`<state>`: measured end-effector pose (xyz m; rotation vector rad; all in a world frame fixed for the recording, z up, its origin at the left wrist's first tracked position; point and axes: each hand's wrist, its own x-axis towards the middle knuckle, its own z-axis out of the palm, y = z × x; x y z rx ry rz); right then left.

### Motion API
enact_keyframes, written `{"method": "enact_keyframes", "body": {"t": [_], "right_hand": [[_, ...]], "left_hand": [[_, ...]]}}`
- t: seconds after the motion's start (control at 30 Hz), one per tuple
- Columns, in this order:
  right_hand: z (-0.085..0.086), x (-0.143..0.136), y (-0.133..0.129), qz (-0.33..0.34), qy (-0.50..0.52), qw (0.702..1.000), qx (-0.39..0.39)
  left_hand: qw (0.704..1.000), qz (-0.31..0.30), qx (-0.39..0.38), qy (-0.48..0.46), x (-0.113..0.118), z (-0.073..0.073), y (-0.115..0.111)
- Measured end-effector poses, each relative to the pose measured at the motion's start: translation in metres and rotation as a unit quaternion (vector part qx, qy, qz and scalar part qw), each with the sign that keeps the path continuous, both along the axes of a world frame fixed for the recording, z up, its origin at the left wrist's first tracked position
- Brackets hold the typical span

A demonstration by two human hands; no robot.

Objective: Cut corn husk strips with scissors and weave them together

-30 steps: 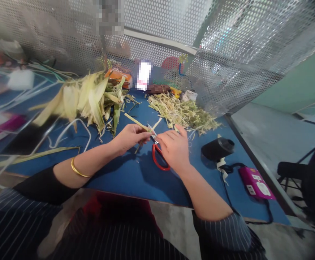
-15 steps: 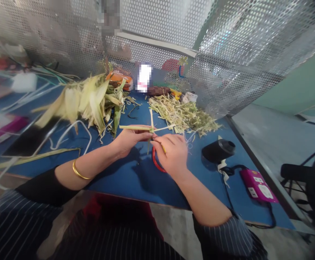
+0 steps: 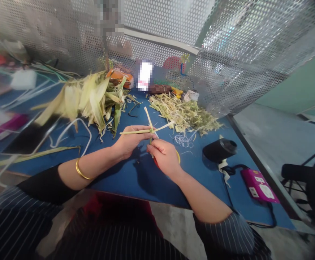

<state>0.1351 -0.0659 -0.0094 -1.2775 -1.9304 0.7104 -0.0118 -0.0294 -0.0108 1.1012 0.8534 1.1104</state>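
My left hand (image 3: 132, 140) is closed, its thumb and fingertips pinching narrow pale-green corn husk strips (image 3: 136, 132) where they cross at a small knot. Strips stick out from that crossing to the left, up and to the right. Just below the crossing, my right hand (image 3: 166, 154) is closed, with thumb and finger pinching the downward strip. Part of a red and yellow curved thing (image 3: 178, 156) shows around and under the right hand; the rest is hidden, so its kind is unclear. White tangled thread (image 3: 184, 140) lies to the right of the right hand.
Large dry corn husks (image 3: 92, 97) are heaped at back left, and a pile of shredded husk (image 3: 184, 112) at back right. A black cylinder (image 3: 219, 150) and a magenta power strip (image 3: 259, 186) are on the right. A white cable (image 3: 85, 126) and dark flat panel (image 3: 30, 139) lie left.
My right hand has shifted down and left, from beside the crossing to pinching the lower strip. The strips have turned slightly. More of the white thread shows. My left hand keeps its hold.
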Motion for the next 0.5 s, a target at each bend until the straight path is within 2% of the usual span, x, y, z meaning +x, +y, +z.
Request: {"method": "enact_keyframes", "body": {"t": [0.17,0.33,0.4,0.5], "right_hand": [[0.0,-0.002,0.0,0.003,-0.012,1.0,-0.001],[0.0,-0.001,0.002,-0.013,0.054,0.996,-0.068],[-0.001,0.002,0.005,-0.026,0.073,0.994,-0.074],[-0.001,0.008,0.008,-0.054,0.071,0.995,-0.035]], "left_hand": [[1.0,-0.008,-0.026,0.003,0.0,0.003,0.0],[0.999,-0.03,-0.022,-0.012,-0.006,0.005,0.005],[0.998,-0.057,-0.002,-0.02,-0.01,0.005,0.008],[0.993,-0.118,0.012,-0.024,-0.017,0.007,0.013]]}}
